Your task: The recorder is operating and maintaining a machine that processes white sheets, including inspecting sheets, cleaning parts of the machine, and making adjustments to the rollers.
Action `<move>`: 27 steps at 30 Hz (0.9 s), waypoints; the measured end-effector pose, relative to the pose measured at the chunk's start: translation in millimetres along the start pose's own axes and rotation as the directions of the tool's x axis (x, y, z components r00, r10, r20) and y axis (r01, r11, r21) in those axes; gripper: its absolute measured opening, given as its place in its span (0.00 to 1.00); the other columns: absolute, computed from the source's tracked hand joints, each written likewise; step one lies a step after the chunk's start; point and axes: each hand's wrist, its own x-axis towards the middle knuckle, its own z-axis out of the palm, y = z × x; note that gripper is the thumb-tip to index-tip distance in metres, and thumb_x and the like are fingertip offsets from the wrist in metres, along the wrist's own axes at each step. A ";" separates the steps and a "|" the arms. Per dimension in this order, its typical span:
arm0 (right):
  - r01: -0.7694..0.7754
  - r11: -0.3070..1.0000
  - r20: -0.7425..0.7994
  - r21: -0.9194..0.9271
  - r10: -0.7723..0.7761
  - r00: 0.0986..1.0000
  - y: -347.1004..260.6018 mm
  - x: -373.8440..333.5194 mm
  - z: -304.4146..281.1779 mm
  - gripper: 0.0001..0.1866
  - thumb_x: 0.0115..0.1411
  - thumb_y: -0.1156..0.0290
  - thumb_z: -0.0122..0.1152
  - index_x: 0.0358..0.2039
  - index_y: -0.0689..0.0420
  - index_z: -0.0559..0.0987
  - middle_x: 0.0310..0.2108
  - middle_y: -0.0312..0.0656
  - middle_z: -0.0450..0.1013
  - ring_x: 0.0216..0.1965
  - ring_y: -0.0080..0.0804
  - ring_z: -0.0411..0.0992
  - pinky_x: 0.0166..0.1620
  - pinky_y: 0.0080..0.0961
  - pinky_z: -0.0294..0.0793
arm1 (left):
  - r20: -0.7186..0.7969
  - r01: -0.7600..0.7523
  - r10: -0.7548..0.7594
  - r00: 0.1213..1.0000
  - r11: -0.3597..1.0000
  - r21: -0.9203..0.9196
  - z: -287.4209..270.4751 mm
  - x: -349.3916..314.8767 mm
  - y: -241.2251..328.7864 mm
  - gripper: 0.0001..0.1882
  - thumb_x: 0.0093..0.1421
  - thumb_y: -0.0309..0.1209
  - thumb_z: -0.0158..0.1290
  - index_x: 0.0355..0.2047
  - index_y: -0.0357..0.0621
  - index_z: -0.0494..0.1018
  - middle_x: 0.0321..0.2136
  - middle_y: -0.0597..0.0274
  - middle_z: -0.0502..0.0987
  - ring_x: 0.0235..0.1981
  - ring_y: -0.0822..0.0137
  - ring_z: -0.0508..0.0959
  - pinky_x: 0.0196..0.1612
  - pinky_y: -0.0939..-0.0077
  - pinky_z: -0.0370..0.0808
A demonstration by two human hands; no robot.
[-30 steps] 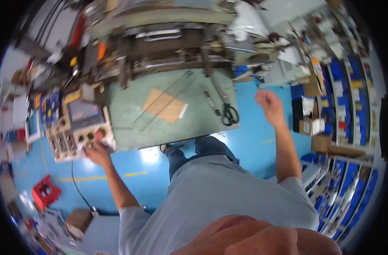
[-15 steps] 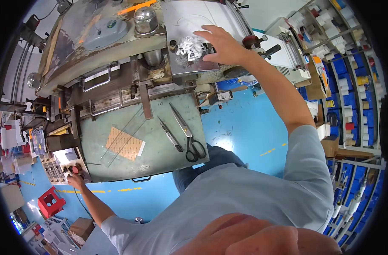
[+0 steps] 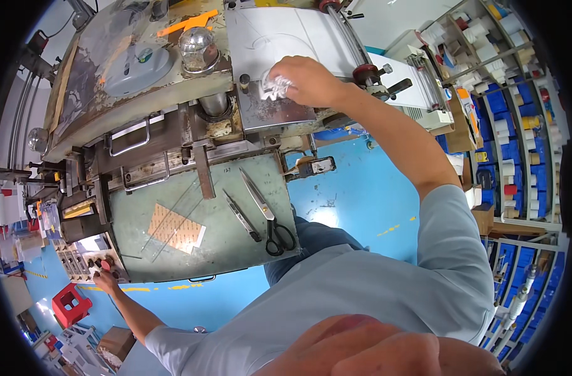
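My right hand (image 3: pixel 308 81) is curled over a crumpled bundle of thin white strips (image 3: pixel 268 91) on the machine's bare metal plate (image 3: pixel 279 117). Its fingertips are partly hidden behind the bundle. Far to the left, my left hand (image 3: pixel 104 281) is at the control panel (image 3: pixel 76 266), its fingers bunched beside a red push button (image 3: pixel 106 266). Whatever knob or button they touch is too small to make out. White sheet material (image 3: pixel 279 31) stretches behind the bundle, under a roller bar.
Black-handled scissors (image 3: pixel 278 237), a utility knife (image 3: pixel 243 217) and a tan printed sheet (image 3: pixel 170 225) lie on the green machine bed (image 3: pixel 217 258). A steel dome nut (image 3: pixel 199 49) and grey lid-like piece (image 3: pixel 138 70) are on the press top. A red stool (image 3: pixel 71 304) stands lower left.
My right hand has come down and left, from spread above the white strips to closed over them. The view has shifted slightly. My left hand stays at the control panel.
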 end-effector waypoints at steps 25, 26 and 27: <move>-0.004 0.872 0.200 0.490 -0.107 0.974 56.8 -10.6 -62.4 0.27 0.51 0.79 0.55 0.54 0.53 0.68 0.48 0.44 0.73 0.50 0.36 0.71 0.55 0.28 0.67 | 0.522 0.459 0.104 0.846 0.356 -0.814 -112.4 -565.2 416.8 0.13 0.65 0.34 0.47 0.28 0.37 0.72 0.23 0.62 0.74 0.27 0.71 0.72 0.35 0.76 0.69; -0.007 0.872 0.205 0.490 -0.108 0.973 58.8 -11.2 -61.8 0.27 0.51 0.79 0.56 0.54 0.53 0.69 0.47 0.44 0.73 0.49 0.36 0.72 0.54 0.28 0.68 | 0.602 0.499 0.304 0.739 0.354 -0.791 -113.8 -568.3 434.4 0.09 0.64 0.31 0.49 0.35 0.37 0.73 0.26 0.60 0.75 0.30 0.70 0.75 0.38 0.77 0.70; -0.010 0.872 0.210 0.490 -0.107 0.972 61.1 -12.0 -59.7 0.27 0.50 0.78 0.56 0.53 0.54 0.69 0.47 0.44 0.73 0.49 0.35 0.72 0.54 0.28 0.68 | 0.594 0.457 0.472 0.652 0.381 -0.804 -116.6 -561.0 455.4 0.09 0.63 0.30 0.50 0.37 0.37 0.73 0.27 0.60 0.76 0.31 0.70 0.75 0.39 0.77 0.71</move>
